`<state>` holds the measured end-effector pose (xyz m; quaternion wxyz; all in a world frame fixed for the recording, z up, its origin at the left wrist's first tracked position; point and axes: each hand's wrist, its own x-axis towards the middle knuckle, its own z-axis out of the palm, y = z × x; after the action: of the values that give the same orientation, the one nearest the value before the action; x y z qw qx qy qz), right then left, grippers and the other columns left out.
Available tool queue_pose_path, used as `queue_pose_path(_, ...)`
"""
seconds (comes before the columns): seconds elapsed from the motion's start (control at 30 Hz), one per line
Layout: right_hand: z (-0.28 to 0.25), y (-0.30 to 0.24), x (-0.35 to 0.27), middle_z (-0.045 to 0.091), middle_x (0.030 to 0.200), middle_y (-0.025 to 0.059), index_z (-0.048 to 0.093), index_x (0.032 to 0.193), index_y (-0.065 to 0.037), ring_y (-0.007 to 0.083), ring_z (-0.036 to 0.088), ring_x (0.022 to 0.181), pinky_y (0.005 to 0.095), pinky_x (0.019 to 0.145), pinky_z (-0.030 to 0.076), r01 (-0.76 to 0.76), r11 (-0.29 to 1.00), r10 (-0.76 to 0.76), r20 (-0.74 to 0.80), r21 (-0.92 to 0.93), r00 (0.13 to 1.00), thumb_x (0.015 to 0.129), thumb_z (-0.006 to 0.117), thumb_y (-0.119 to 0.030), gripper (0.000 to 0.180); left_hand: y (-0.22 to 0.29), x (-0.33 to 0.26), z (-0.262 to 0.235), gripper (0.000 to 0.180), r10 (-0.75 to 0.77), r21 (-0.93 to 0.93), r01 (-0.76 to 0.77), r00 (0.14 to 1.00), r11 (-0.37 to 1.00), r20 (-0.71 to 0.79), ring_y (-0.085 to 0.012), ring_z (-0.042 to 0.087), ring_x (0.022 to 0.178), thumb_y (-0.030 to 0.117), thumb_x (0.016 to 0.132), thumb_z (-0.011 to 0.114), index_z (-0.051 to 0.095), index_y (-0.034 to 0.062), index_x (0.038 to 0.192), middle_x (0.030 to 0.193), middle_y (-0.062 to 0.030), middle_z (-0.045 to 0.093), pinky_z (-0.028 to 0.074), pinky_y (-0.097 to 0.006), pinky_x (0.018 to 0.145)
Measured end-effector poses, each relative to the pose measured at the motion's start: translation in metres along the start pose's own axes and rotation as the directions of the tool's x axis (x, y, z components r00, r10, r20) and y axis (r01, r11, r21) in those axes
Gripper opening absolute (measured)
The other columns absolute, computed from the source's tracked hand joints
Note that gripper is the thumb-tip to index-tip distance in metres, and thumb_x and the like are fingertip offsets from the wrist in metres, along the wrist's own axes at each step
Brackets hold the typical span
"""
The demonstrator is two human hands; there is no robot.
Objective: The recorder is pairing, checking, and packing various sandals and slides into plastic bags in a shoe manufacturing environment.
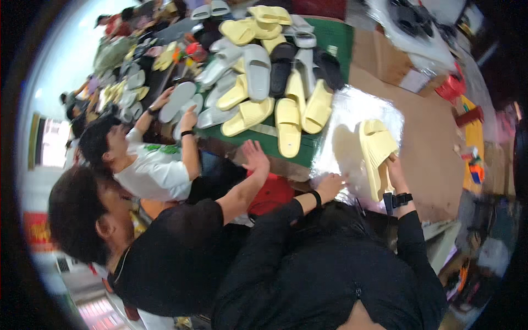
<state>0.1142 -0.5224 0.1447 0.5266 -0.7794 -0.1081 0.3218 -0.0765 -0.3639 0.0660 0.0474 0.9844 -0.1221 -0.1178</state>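
My right hand [397, 173] grips a pale yellow slide slipper [377, 149] by its side, holding it upright over a shiny silver sheet [357, 107]. The slipper's strap is at its upper end. By the near left edge of the sheet is my left hand [330, 188], its fingers curled together; whatever they pinch, if anything, is too small to make out. Left of the sheet lies a heap of slippers, among them a yellow one [289, 127], a grey one [257, 71] and a black one [282, 66], on a green table top [336, 41].
At my left a co-worker in black holds out an open hand [256, 158]. Beyond, a person in a white shirt handles grey slippers [177, 102]. Brown board [426, 148] covers the table's right part. A cardboard box [390, 58] with plastic wrapping stands at the far right.
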Motion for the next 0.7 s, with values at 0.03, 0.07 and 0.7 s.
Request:
queue_pose_path(0.03, -0.018, 0.015, -0.013, 0.063, 0.094, 0.0092, 0.062, 0.095, 0.000, 0.0130, 0.058, 0.083, 0.0278, 0.074, 0.046, 0.019, 0.977, -0.029, 0.047, 0.213, 0.998, 0.083, 0.051, -0.010, 0.019, -0.004, 0.007, -0.022, 0.049, 0.010, -0.162, -0.006, 1.000, 0.987, 0.024, -0.0210, 0.054, 0.089, 0.009, 0.078, 0.047, 0.045, 0.0214, 0.125, 0.133, -0.0063, 0.037, 0.044, -0.032, 0.075)
queue_pose_path(0.07, -0.026, 0.016, -0.025, 0.063, 0.094, 0.0092, 0.062, 0.095, 0.000, 0.0130, 0.058, 0.083, 0.0278, 0.074, 0.046, 0.007, 0.978, -0.010, 0.011, 0.208, 1.000, 0.083, 0.051, -0.010, 0.019, -0.008, 0.005, -0.017, 0.046, 0.012, -0.154, -0.022, 0.998, 0.988, -0.065, -0.0237, 0.053, 0.090, 0.009, 0.077, 0.048, 0.047, 0.0144, 0.123, 0.130, -0.0092, 0.039, 0.044, -0.033, 0.074)
queue_pose_path(0.7, -0.034, 0.014, -0.106, 0.059, 0.098, -0.0002, 0.061, 0.099, 0.002, 0.0068, 0.052, 0.084, 0.0233, 0.076, 0.043, -0.104, 0.994, 0.086, 0.370, 0.030, 0.925, 0.083, 0.058, -0.013, 0.023, -0.041, 0.060, -0.057, 0.042, -0.190, -0.316, 0.026, 0.846, 0.948, -0.499, -0.0265, 0.049, 0.096, 0.000, 0.074, 0.046, 0.050, 0.0014, 0.116, 0.110, -0.0094, 0.056, 0.037, -0.038, 0.084)
